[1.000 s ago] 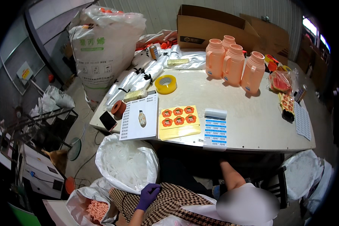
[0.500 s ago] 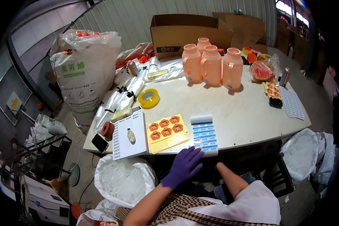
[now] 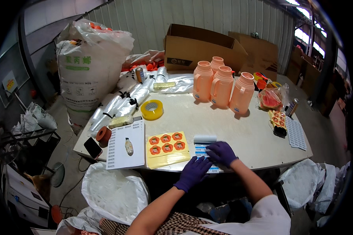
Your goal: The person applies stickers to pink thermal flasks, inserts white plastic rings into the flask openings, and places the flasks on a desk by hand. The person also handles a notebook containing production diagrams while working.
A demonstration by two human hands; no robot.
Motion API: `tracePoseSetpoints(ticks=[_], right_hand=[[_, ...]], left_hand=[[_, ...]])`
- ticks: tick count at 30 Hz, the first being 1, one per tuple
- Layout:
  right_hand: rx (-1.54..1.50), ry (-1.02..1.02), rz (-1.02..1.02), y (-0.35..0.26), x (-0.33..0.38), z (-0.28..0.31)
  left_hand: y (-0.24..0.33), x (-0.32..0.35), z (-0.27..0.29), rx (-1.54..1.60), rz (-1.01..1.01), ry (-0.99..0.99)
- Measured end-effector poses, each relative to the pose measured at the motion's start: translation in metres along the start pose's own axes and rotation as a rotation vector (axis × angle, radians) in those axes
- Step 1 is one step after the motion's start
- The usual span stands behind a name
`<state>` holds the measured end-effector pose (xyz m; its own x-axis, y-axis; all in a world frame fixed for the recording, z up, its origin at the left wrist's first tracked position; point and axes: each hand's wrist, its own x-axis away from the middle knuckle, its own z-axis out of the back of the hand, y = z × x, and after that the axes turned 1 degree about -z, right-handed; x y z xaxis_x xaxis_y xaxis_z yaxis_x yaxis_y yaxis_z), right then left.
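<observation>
Your left hand (image 3: 193,173) lay flat, fingers spread, pinning blue label sheet (image 3: 205,150) at surface (image 3: 247,133) edge, right of yellow sticker sheet (image 3: 166,148); right hand (image 3: 221,152) curled, fingertips picking label, nothing gripped.

The rear wall (image 3: 208,19) is corrugated metal sheeting, pale grey-white, with vertical ribs. Daylight enters through windows (image 3: 308,37) high at the upper right. The floor (image 3: 62,113) is bare grey concrete. A white work table (image 3: 255,133) stands at the centre of the room, its near edge curved by the lens. A large white woven sack (image 3: 86,74), filled and open at the top, stands on the floor beside the table's left end. Open brown cardboard boxes (image 3: 200,47) sit behind the table's far edge. A dark wire rack (image 3: 23,145) stands at the left. White plastic bags (image 3: 113,192) lie on the floor below the near edge.
</observation>
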<state>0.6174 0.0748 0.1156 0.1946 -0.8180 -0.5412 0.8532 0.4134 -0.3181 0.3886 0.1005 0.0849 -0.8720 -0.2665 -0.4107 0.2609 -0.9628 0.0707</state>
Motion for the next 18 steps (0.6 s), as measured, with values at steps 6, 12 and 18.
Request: tracePoseSetpoints(ticks=[6, 12, 18], right_hand=[[-0.064, 0.587, -0.356, 0.104, -0.073, -0.042], [-0.020, 0.275, -0.421, 0.065, -0.081, -0.052], [0.155, 0.150, -0.341, 0.069, -0.074, -0.039]], left_hand=[[0.003, -0.004, 0.002, 0.038, -0.031, 0.042], [-0.002, 0.012, 0.008, 0.032, 0.002, 0.027], [0.003, 0.007, 0.004, 0.050, -0.020, 0.038]])
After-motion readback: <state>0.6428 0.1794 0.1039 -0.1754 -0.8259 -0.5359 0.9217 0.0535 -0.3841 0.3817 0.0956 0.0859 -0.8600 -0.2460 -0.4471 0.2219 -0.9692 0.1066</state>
